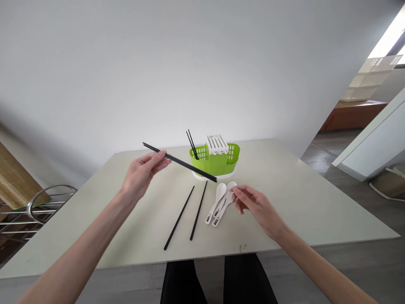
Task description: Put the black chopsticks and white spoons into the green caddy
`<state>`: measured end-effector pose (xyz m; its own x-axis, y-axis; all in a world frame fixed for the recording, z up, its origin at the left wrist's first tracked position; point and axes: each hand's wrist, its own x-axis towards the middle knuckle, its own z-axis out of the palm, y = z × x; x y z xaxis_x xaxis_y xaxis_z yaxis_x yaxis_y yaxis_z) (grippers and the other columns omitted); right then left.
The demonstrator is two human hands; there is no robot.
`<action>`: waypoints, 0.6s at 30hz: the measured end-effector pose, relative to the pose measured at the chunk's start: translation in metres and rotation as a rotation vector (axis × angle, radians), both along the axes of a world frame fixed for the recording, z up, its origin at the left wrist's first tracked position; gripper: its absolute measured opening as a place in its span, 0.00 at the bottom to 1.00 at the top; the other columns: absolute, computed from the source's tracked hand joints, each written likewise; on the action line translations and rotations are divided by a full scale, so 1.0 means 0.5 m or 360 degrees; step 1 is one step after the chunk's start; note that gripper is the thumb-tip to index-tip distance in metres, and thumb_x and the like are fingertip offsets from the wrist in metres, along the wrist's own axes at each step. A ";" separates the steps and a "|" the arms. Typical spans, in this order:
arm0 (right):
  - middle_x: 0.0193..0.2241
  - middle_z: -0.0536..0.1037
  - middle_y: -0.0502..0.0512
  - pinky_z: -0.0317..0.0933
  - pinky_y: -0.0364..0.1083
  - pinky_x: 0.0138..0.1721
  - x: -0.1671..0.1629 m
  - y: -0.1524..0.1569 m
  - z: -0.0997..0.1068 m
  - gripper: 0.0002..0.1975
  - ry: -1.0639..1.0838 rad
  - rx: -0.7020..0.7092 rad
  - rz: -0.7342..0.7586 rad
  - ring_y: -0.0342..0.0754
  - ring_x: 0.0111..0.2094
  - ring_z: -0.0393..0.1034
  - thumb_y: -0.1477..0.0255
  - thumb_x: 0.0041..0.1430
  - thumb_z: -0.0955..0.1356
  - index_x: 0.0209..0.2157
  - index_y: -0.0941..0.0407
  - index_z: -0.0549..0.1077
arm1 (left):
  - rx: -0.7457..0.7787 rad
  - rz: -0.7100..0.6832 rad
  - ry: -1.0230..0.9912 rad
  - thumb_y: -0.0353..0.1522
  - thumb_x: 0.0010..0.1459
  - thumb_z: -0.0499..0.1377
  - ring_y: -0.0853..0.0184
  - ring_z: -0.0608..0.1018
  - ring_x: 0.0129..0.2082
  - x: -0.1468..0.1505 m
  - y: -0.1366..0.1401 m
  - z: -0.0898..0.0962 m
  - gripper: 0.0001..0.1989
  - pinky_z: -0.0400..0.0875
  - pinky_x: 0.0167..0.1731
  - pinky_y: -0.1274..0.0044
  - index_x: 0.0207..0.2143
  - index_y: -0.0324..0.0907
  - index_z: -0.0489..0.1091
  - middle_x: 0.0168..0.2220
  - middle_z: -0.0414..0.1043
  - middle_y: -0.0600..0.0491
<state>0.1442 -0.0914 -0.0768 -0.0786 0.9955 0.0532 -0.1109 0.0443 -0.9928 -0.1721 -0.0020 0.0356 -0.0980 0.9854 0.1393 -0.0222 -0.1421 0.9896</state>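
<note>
My left hand (148, 168) is closed around a pair of black chopsticks (186, 164), held in the air and slanting down to the right. Their lower ends hang in front of a green cutlery holder (215, 164) with a white slotted top. My right hand (253, 204) has loosely curled fingers, somewhat apart, with nothing visible in them. It hovers beside the bowls of several white spoons (220, 192), partly covering one. Two more black chopsticks (179, 218) lie separately on the table, left of the spoons. Inside the holder's left compartment lean two thin black chopsticks (192, 144).
The pale table (133, 236) stands against a white wall (190, 76). On the left, below table height, are a metal rack (41, 207) and a wooden board (19, 173). A white cabinet (373, 135) is at the far right.
</note>
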 end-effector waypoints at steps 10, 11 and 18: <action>0.30 0.78 0.54 0.65 0.48 0.29 0.192 0.027 -0.144 0.31 -0.0446 -0.0054 -0.0597 0.45 0.24 0.67 0.39 0.56 0.72 0.38 0.55 0.76 | 0.0311 0.0334 0.0318 0.41 0.48 0.77 0.57 0.86 0.42 -0.010 0.162 0.080 0.17 0.83 0.51 0.68 0.32 0.40 0.80 0.35 0.83 0.48; 0.30 0.78 0.55 0.66 0.48 0.30 0.200 0.025 -0.158 0.30 -0.0488 -0.0047 -0.0583 0.45 0.25 0.68 0.40 0.58 0.71 0.39 0.55 0.76 | 0.0290 0.0328 0.0381 0.41 0.48 0.77 0.57 0.87 0.42 -0.002 0.176 0.079 0.17 0.83 0.51 0.68 0.32 0.40 0.80 0.35 0.83 0.47; 0.32 0.80 0.58 0.65 0.49 0.31 0.204 0.019 -0.181 0.29 -0.0693 -0.0021 -0.0461 0.48 0.27 0.69 0.42 0.64 0.67 0.44 0.55 0.76 | 0.0056 0.0177 0.0648 0.37 0.42 0.79 0.56 0.87 0.34 0.067 0.264 0.044 0.17 0.85 0.44 0.70 0.29 0.36 0.80 0.31 0.84 0.44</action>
